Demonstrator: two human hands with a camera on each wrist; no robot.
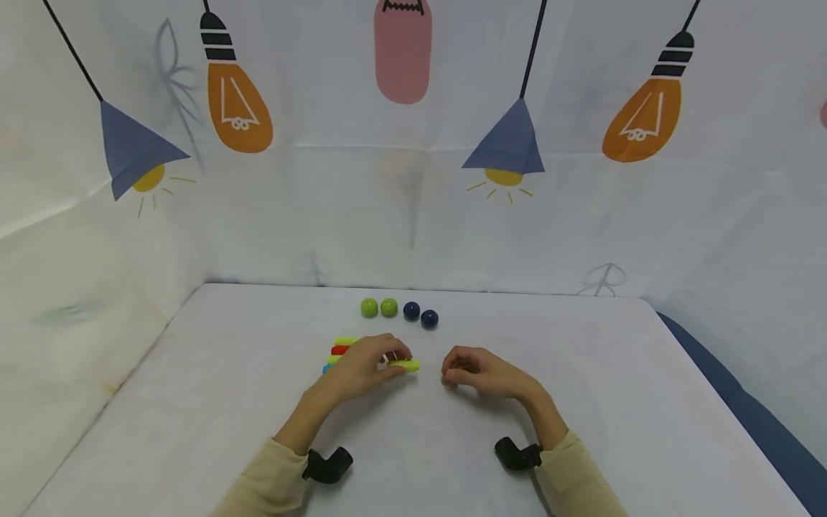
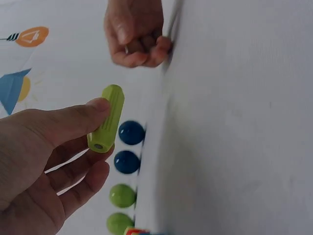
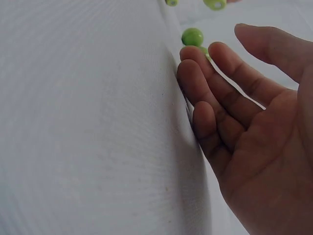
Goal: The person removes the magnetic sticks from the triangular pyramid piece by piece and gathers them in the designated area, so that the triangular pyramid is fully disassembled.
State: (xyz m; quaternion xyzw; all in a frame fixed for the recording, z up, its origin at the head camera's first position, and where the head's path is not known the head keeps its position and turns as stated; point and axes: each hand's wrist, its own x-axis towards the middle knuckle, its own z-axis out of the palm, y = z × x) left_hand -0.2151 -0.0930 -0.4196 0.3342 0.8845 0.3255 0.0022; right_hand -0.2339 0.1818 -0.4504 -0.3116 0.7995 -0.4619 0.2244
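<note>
My left hand [image 1: 367, 365] pinches a yellow-green rod [image 1: 405, 365] between thumb and fingers, just above the white table. In the left wrist view this rod [image 2: 107, 119] has ridged sides and a dark round spot on its near end. Part of a row of rods, yellow, red [image 1: 339, 350] and blue [image 1: 326, 368], shows beside the left hand, which hides the rest. To the right, my right hand [image 1: 486, 372] rests near the table with loosely bent fingers and nothing in them. The right wrist view shows its palm [image 3: 266, 147] bare.
Two green balls [image 1: 369, 307] and two dark blue balls [image 1: 411, 310] stand in a line toward the back of the white table [image 1: 549, 323]. Behind them hangs a white cloth wall [image 1: 362, 215] printed with lamps. Each wrist carries a black device [image 1: 328, 465].
</note>
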